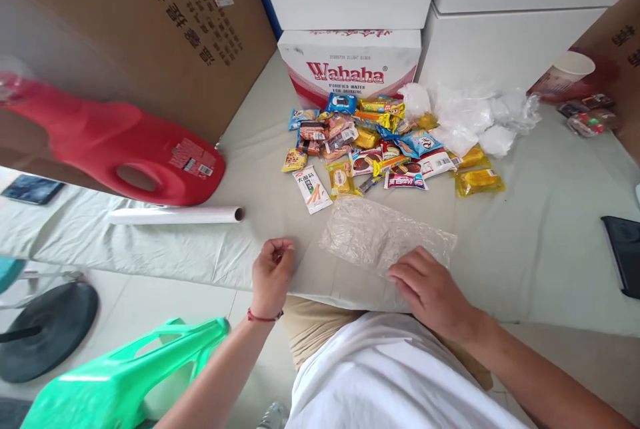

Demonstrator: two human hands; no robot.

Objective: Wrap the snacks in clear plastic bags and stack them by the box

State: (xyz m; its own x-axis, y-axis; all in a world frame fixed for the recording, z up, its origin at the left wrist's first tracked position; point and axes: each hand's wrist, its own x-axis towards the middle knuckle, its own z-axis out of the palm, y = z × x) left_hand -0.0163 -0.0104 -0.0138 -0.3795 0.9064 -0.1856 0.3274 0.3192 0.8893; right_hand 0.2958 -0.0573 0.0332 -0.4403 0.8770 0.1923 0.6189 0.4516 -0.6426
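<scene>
A clear, crinkled plastic bag (360,232) lies flat near the table's front edge. At its near right edge, my right hand (433,289) is closed, with thumb and fingertips on the plastic. My left hand (273,276) is left of the bag and apart from it, fingers curled in and nothing visible in them. Beyond the bag sits a heap of wrapped snacks (367,156) in many colours. The closest ones are a white snack packet (312,189) and a yellow-wrapped cake (341,178).
Behind the snacks stands a Wahaha carton (350,69). Crumpled clear bags (465,119) and a paper cup (573,69) are at the right, with a black phone (623,252). A red jug (130,142), a white roll (175,216) and a green stool (115,376) are at the left.
</scene>
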